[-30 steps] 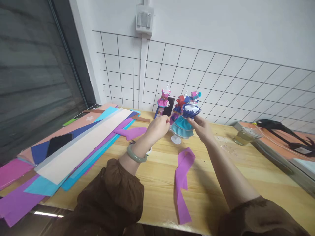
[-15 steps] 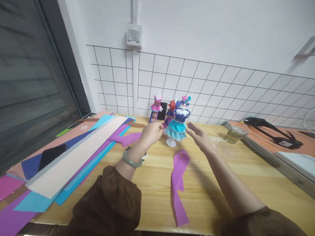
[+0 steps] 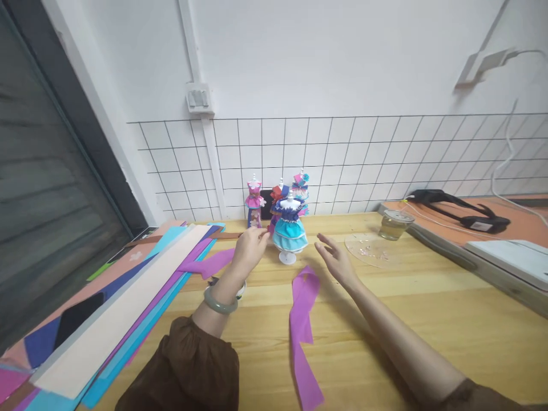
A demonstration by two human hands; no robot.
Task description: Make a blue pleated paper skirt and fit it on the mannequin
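Observation:
A miniature dress form (image 3: 289, 228) stands upright on its round white base, dressed in a navy ruffled top and a tiered turquoise skirt. My left hand (image 3: 252, 250) is just left of the skirt, fingers curled together; whether anything is pinched in them is hidden. To the right, apart from the skirt, my right hand (image 3: 336, 260) is open with its fingers stretched. Behind stand a pink-dressed form (image 3: 254, 197), a partly covered form in red and blue (image 3: 277, 194) and one with a pink and teal top (image 3: 301, 185). A purple fabric strip (image 3: 302, 319) lies twisted in front.
Long coloured fabric sheets (image 3: 128, 308) are piled on the left, a black phone (image 3: 79, 319) among them. At right lie a clear round sheet with small bits (image 3: 370, 251), a lidded cup (image 3: 394, 225) and a black strap-like device (image 3: 462, 211). A wire grid (image 3: 363, 154) backs the table.
My view has tilted and shifted. My right hand is a little farther from the turquoise skirt than before. My left hand stays beside the form, which remains standing.

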